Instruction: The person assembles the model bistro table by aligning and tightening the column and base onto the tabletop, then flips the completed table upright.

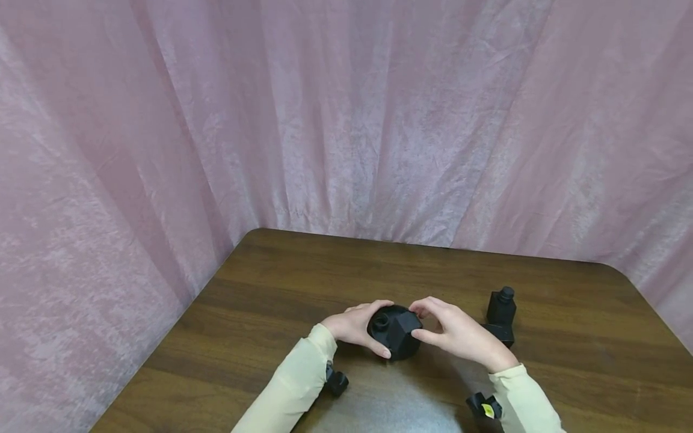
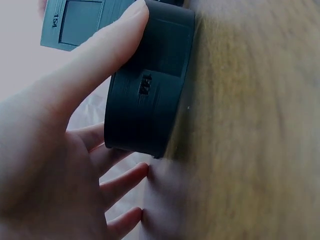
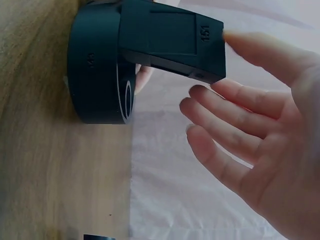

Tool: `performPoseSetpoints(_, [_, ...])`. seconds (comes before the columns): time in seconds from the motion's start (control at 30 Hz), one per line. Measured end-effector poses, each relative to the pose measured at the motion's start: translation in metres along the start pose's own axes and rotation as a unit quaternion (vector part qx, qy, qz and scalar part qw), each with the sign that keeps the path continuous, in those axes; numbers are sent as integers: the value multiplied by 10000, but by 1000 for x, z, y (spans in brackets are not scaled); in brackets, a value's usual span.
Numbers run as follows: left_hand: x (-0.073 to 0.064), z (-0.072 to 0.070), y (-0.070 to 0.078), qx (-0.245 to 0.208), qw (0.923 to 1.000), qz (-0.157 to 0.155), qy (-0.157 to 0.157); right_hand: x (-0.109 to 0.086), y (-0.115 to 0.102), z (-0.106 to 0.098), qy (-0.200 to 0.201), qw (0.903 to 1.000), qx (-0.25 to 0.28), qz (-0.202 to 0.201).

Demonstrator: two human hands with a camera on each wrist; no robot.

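The left hand (image 1: 354,328) clamps one base (image 3: 95,82) between thumb and fingers. The right hand's (image 1: 462,334) fingertips pinch one block (image 3: 172,37), pointing up, long axis nearly upright.

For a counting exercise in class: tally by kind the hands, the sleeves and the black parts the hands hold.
Hands (left hand, right hand): 2
Sleeves (left sleeve, right sleeve): 2
Round black part: 1
Angular black block: 1
Total: 6
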State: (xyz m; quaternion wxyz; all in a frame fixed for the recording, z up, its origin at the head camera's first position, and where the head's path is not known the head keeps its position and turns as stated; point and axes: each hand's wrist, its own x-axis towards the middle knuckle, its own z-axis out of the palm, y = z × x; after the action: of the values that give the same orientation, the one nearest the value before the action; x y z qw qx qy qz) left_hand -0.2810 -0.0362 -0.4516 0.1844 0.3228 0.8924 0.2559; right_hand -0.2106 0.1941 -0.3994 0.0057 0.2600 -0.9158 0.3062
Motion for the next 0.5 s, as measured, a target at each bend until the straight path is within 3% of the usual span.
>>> performPoseSetpoints(0.5, [0, -1, -3, -81, 9996, 204, -177, -2, 2, -8, -87, 9999, -91, -103])
